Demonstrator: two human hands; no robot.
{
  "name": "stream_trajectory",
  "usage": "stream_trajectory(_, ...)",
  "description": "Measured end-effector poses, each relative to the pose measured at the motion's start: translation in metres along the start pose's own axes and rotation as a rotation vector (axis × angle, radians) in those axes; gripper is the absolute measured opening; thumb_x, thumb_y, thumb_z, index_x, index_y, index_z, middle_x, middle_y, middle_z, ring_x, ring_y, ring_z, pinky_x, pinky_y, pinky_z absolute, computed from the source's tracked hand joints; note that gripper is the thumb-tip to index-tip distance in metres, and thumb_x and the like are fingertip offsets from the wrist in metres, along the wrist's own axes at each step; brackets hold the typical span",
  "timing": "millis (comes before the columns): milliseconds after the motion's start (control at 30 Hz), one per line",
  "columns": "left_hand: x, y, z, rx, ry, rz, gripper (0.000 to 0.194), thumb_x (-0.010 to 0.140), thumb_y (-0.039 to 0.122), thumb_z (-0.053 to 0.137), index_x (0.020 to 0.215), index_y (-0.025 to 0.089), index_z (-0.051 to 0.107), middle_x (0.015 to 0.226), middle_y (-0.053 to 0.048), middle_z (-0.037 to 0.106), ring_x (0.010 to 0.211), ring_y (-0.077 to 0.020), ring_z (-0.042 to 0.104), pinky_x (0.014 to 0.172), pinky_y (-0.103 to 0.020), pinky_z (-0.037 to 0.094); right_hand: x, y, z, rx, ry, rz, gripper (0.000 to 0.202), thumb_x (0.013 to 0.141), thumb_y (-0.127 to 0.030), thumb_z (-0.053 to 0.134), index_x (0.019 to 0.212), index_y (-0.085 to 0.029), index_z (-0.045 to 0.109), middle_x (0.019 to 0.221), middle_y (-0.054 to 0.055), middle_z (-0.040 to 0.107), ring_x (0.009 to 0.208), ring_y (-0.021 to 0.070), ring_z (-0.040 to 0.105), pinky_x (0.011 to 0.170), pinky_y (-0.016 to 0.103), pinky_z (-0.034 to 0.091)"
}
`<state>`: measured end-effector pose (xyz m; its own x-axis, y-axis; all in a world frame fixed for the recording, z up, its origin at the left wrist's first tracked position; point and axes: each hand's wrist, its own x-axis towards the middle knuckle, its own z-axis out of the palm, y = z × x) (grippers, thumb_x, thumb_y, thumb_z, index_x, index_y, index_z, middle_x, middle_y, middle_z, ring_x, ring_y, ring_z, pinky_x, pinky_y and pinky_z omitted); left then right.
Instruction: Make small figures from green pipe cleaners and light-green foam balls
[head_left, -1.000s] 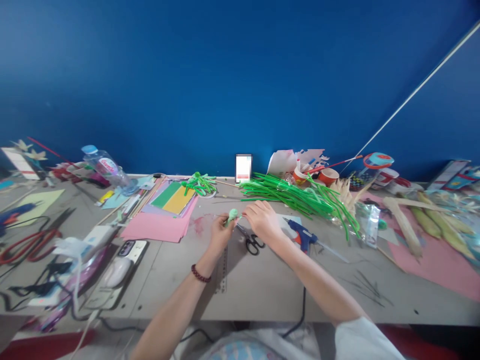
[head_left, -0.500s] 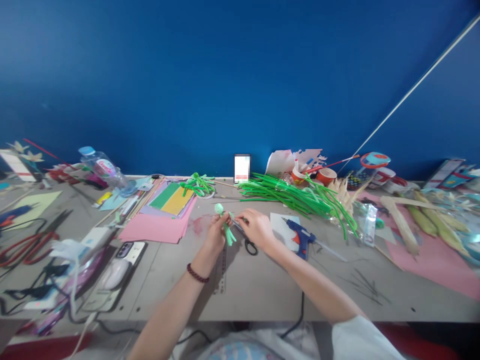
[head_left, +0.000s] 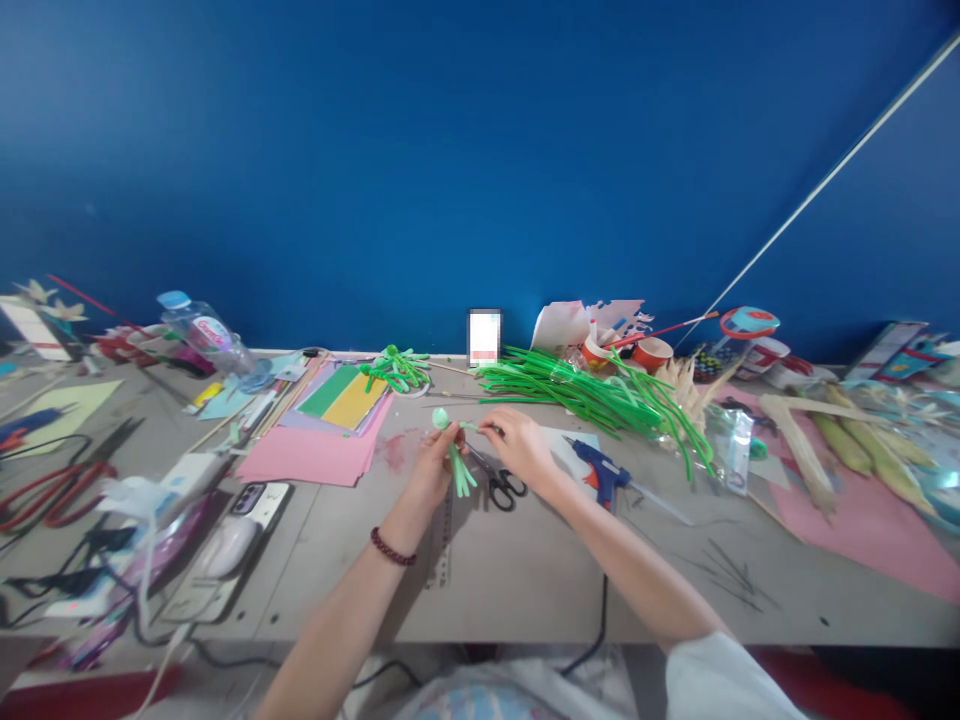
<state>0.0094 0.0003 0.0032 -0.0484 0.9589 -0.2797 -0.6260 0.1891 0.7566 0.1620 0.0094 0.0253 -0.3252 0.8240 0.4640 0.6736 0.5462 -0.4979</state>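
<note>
My left hand (head_left: 433, 466) is closed on a pale green pipe-cleaner piece (head_left: 463, 482). A round ball tops the piece above the fingers, and several loose ends hang down below them. To the right, my right hand (head_left: 522, 446) pinches a thin pale green strand that stretches across from the piece; its tip is hidden by the fingers. Black-handled scissors (head_left: 504, 489) lie on the table under and between the hands, touched by neither. Below my left hand a clear ruler (head_left: 442, 545) lies flat, partly in shadow.
Bright green pipe cleaners (head_left: 577, 390) lie in a bundle at the back. A blue glue gun (head_left: 604, 472) rests on white paper to the right. On the left are pink paper (head_left: 307, 458), a phone (head_left: 259, 510) and red-handled shears (head_left: 64, 495). Corn husks (head_left: 802, 450) lie far right.
My right hand has drawn slightly away to the right and up, and the strand between the hands shows more clearly. More of the scissors' handles is now uncovered.
</note>
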Motion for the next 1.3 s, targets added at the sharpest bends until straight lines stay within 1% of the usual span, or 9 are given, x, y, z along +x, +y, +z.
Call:
stream_trajectory(167,0.002,-0.002,0.0,0.032,0.037,-0.017,0.031,0.046,0.029,0.086,0.061,0.012,0.064,0.055,0.003,0.057,0.05,-0.0067,0.051,0.048,-0.018,0.044,-0.001,-0.001,0.001,-0.034,0.003,-0.015,0.011,0.087,-0.019,0.055,0.081,-0.02,0.064,0.083,0.004,0.067,0.079,0.0175,0.06,0.072,0.027,0.041)
stream_trajectory(300,0.003,-0.002,0.0,0.039,0.037,-0.03,0.022,0.052,0.023,0.083,0.06,0.013,0.065,0.052,0.004,0.054,0.048,-0.0069,0.049,0.049,-0.02,0.044,-0.001,-0.001,0.0,-0.039,0.009,-0.026,0.01,0.087,-0.019,0.055,0.082,-0.02,0.064,0.084,0.004,0.067,0.08,0.0178,0.059,0.073,0.027,0.041)
stream_trajectory(400,0.004,-0.003,-0.002,0.032,0.029,-0.053,0.016,0.057,0.02,0.08,0.06,0.016,0.065,0.053,0.002,0.055,0.049,-0.0083,0.05,0.05,-0.021,0.044,-0.001,-0.001,-0.001,-0.039,0.017,-0.025,0.01,0.088,-0.02,0.055,0.083,-0.02,0.064,0.085,0.005,0.067,0.082,0.0181,0.059,0.074,0.028,0.042)
stream_trajectory(600,0.005,-0.005,-0.005,0.028,-0.001,-0.063,0.016,0.062,0.023,0.077,0.061,0.016,0.063,0.055,0.001,0.057,0.051,-0.0107,0.052,0.051,-0.024,0.043,0.0,-0.003,-0.002,-0.066,0.017,-0.048,0.009,0.087,-0.018,0.056,0.081,-0.019,0.063,0.084,0.004,0.067,0.082,0.0187,0.059,0.075,0.028,0.042)
stream_trajectory(700,0.005,-0.004,-0.005,0.008,-0.004,-0.063,0.021,0.059,0.024,0.079,0.061,0.015,0.061,0.054,0.002,0.056,0.051,-0.0097,0.051,0.05,-0.023,0.042,0.0,-0.003,-0.002,-0.078,0.013,-0.067,0.009,0.087,-0.018,0.057,0.082,-0.019,0.064,0.084,0.005,0.067,0.083,0.0189,0.059,0.075,0.029,0.041)
stream_trajectory(867,0.002,0.0,-0.001,-0.013,-0.036,-0.077,0.028,0.049,0.025,0.084,0.061,0.013,0.062,0.054,0.003,0.054,0.049,-0.0069,0.049,0.048,-0.02,0.04,0.001,0.0,-0.001,-0.052,0.004,-0.062,0.008,0.086,-0.018,0.058,0.081,-0.019,0.064,0.083,0.005,0.067,0.083,0.0194,0.059,0.076,0.029,0.042)
stream_trajectory(1000,0.0,0.001,-0.002,0.101,-0.096,-0.055,0.026,0.049,0.029,0.083,0.058,0.014,0.064,0.051,0.003,0.054,0.048,-0.0075,0.048,0.049,-0.021,0.041,0.005,0.008,-0.003,0.019,-0.026,-0.054,0.008,0.086,-0.019,0.059,0.084,-0.02,0.067,0.085,0.005,0.069,0.083,0.0194,0.06,0.076,0.03,0.044)
stream_trajectory(1133,0.001,-0.001,-0.005,0.216,-0.132,-0.037,0.02,0.049,0.024,0.083,0.055,0.016,0.066,0.047,0.002,0.055,0.043,-0.0082,0.047,0.047,-0.022,0.037,0.009,0.015,-0.011,0.035,-0.03,-0.059,0.01,0.084,-0.02,0.062,0.078,-0.021,0.069,0.081,0.003,0.071,0.081,0.02,0.059,0.074,0.03,0.044)
stream_trajectory(1300,0.002,-0.003,-0.007,0.466,-0.176,0.112,0.011,0.056,0.025,0.078,0.058,0.02,0.069,0.048,0.002,0.055,0.044,-0.0102,0.047,0.049,-0.024,0.037,0.01,0.012,-0.019,-0.018,0.001,-0.161,0.014,0.085,-0.022,0.061,0.075,-0.02,0.07,0.077,0.004,0.071,0.077,0.0189,0.057,0.073,0.031,0.043)
